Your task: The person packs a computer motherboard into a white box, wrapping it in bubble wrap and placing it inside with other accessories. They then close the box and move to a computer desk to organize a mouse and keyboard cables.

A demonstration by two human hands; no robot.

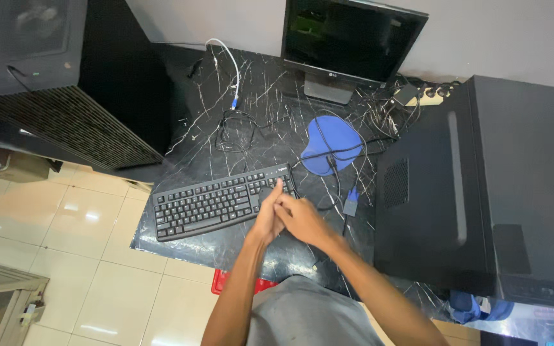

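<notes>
black computer keyboard with rows of dark keys is lying slanted on the near left part of the bench, its right end sitting just beside the two hands.

starting with the biggest pieces: a black computer tower case is lying on its side over the right end of the black marble-patterned bench, which is streaked with thin white veins. a second large black case with a ribbed vent panel is standing at the far left, past the bench edge. a black flat monitor with a dark screen is standing on its foot at the back against the pale wall. glossy cream floor tiles are showing on the left below the bench.

smaller things are gathering in the middle: a blue rounded mouse pad is lying in front of the monitor, with black cables looping across it and over the bench. a white cable is curving down from the back, and a blue-ended plug is lying near the tower case.

the left hand and the right hand are pressing together over the keyboard's right end, the right grip wrapping around the left. one left finger is pointing up. i cannot tell whether anything is being held between them.
</notes>
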